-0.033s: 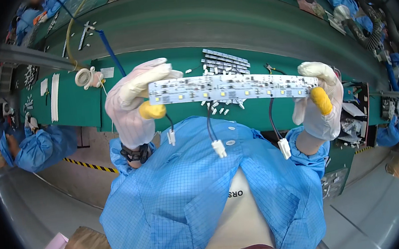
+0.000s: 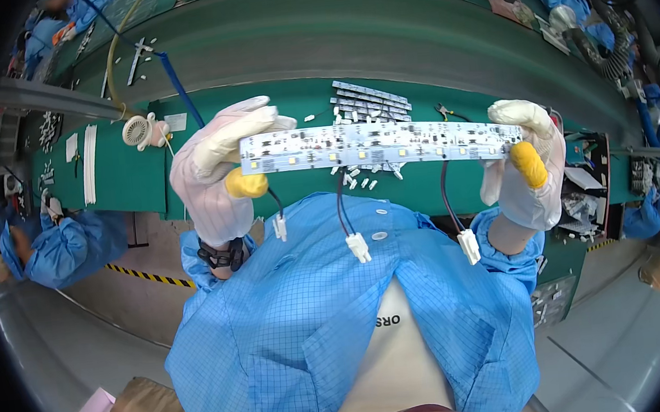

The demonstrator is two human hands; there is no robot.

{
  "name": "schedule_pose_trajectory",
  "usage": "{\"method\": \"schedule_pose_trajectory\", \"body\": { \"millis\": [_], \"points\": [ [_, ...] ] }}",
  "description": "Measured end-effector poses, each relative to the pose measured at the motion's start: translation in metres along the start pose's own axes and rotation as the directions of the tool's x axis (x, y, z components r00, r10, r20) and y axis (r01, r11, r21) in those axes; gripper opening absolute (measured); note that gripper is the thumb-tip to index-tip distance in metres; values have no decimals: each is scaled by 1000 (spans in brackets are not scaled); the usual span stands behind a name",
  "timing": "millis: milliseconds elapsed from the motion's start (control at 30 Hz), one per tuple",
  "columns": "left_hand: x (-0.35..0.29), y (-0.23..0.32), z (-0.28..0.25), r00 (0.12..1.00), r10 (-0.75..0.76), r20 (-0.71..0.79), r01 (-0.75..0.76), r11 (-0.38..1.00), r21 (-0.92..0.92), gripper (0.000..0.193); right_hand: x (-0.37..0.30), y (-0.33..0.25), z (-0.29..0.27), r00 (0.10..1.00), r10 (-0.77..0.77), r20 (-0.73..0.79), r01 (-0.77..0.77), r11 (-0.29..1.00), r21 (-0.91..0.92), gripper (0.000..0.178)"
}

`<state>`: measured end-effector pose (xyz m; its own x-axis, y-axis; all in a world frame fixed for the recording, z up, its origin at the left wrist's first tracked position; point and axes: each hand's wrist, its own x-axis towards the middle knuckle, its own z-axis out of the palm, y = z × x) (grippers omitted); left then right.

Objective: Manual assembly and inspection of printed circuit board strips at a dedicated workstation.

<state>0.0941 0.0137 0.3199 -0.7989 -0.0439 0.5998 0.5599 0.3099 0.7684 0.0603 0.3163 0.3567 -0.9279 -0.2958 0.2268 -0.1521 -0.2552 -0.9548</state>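
A long white LED circuit board (image 2: 379,143) is held up level in front of my chest, its face with small yellow LEDs and chips turned toward me. My left hand (image 2: 220,164), in a white glove with a yellow thumb cover, pinches its left end. Gloved the same way, my right hand (image 2: 528,149) grips the right end. Three short dark wire leads hang from the board, each ending in a white connector: a left one (image 2: 279,228), a middle one (image 2: 358,247) and a right one (image 2: 468,246).
Behind the board, a stack of similar LED boards (image 2: 372,99) lies on the green bench (image 2: 289,92) among loose white connectors. Pliers (image 2: 443,110) lie to its right. A small fan (image 2: 137,132) stands at left. A co-worker in blue (image 2: 75,248) sits at far left.
Both hands and the LED board have shifted very slightly left, and the hanging connectors moved with them. The grip is unchanged.
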Motion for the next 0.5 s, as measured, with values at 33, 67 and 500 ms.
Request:
{"method": "schedule_pose_trajectory", "body": {
  "millis": [33,67,500],
  "points": [
    [2,-6,1,998,63,3,-63,995,-75,39,-1,-2,1,999,40,-25,-40,999,-31,38],
    [3,-8,1,998,67,11,-66,994,-86,39,-2,-4,1,996,79,-51,-82,995,-59,38],
    [0,-4,0,988,-143,-52,144,990,6,41,-4,-6,5,1000,-1,-16,0,995,-101,42]
  ]
}}
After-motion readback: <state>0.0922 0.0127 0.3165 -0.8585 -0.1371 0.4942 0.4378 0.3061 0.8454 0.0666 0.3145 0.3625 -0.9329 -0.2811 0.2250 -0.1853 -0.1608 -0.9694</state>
